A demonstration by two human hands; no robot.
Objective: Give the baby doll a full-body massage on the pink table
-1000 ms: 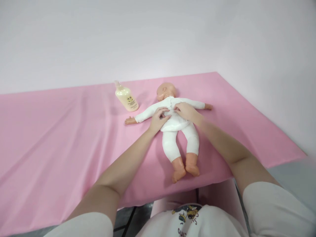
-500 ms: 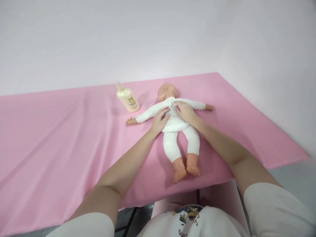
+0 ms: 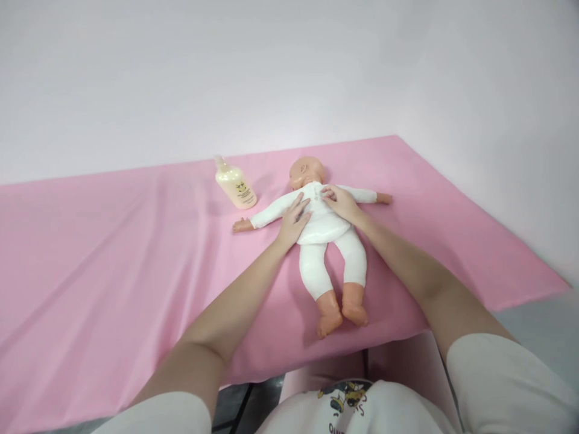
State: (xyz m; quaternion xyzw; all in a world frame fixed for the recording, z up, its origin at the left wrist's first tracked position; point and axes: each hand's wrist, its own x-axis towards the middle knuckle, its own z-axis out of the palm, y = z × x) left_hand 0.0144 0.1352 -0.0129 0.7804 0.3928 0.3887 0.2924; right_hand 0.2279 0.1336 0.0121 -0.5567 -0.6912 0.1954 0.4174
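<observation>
A baby doll (image 3: 323, 228) in white clothing lies stretched out on a pink cloth, arms spread wide and its head turned to the left. My left hand (image 3: 294, 220) rests on the left side of its torso, fingers spread and lying on the white fabric. On the upper right of the torso is my right hand (image 3: 340, 202), its fingers apart and slightly bent, the tips touching the fabric. Between the two hands a small greyish mark shows on the white clothing. Neither hand grips anything.
A pump bottle (image 3: 237, 188) of pale yellow liquid, with a cartoon face on its label, stands beyond the doll's left-hand arm. The pink cloth (image 3: 113, 259) covers the table, with folds on the left. A pale wall (image 3: 271, 72) rises behind.
My left fingers have spread wider and slid slightly up the torso. My right fingers are more bent. The fabric between my hands looks less bunched. The view has shifted slightly.
</observation>
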